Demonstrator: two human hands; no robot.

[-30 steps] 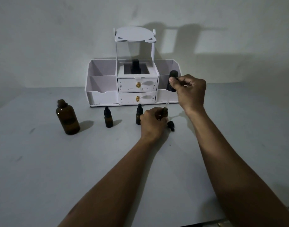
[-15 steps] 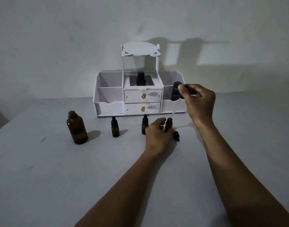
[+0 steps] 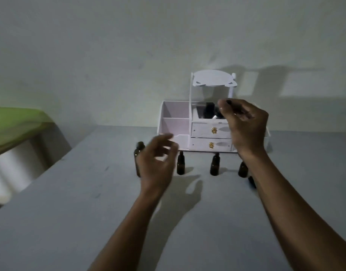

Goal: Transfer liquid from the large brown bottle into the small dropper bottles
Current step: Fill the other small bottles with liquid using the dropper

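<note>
The large brown bottle [image 3: 138, 153] stands on the grey table, mostly hidden behind my left hand [image 3: 156, 161], which hovers in front of it with fingers spread and holds nothing. My right hand [image 3: 244, 124] is raised in front of the white organizer and pinches a black-bulbed dropper [image 3: 219, 114]; its pipette is blurred. Two capped small dropper bottles [image 3: 180, 165] [image 3: 214, 165] stand in a row. A third small bottle [image 3: 243, 170], uncapped, stands by my right wrist, with a small black cap [image 3: 251, 181] on the table next to it.
A white desk organizer [image 3: 176, 118] with two gold-knobbed drawers and a mirror frame stands against the wall behind the bottles. The table's left edge [image 3: 56, 163] runs diagonally; beyond it lies something green [image 3: 15, 124].
My left hand let go of the uncapped small bottle and moved left to the large brown bottle. My right hand lifted the dropper and carried it left. The camera turned left.
</note>
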